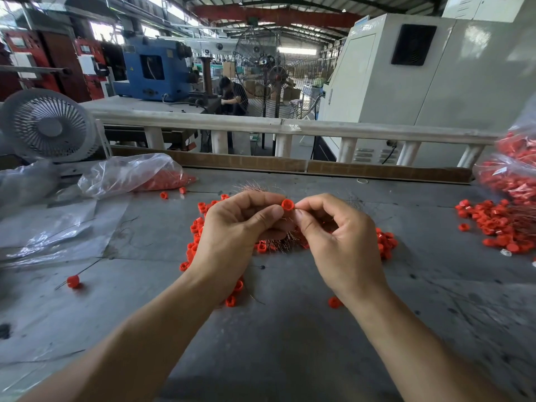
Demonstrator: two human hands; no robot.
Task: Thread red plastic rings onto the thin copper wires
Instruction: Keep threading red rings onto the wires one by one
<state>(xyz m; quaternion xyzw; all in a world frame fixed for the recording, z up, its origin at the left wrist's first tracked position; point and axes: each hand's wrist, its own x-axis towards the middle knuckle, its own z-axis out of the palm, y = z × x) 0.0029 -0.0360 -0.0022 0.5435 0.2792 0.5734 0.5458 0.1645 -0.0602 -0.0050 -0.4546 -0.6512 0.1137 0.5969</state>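
My left hand point(240, 224) pinches a red plastic ring point(287, 204) between thumb and forefinger, held up above the table. My right hand point(333, 227) meets it from the right, its thumb and forefinger pinched together at the ring's side; a wire there is too thin to make out. A bundle of thin copper wires point(280, 242) lies on the table under my hands, with more wire ends point(255, 187) fanning out beyond them. Loose red rings point(197, 227) are heaped around the bundle.
A grey worktable point(275, 329) carries a ring threaded on a wire point(73, 281) at the left, a plastic bag of rings point(136, 175) at back left, a threaded pile point(499, 224) and full bags point(510, 175) at right. A white fan point(46, 126) stands behind.
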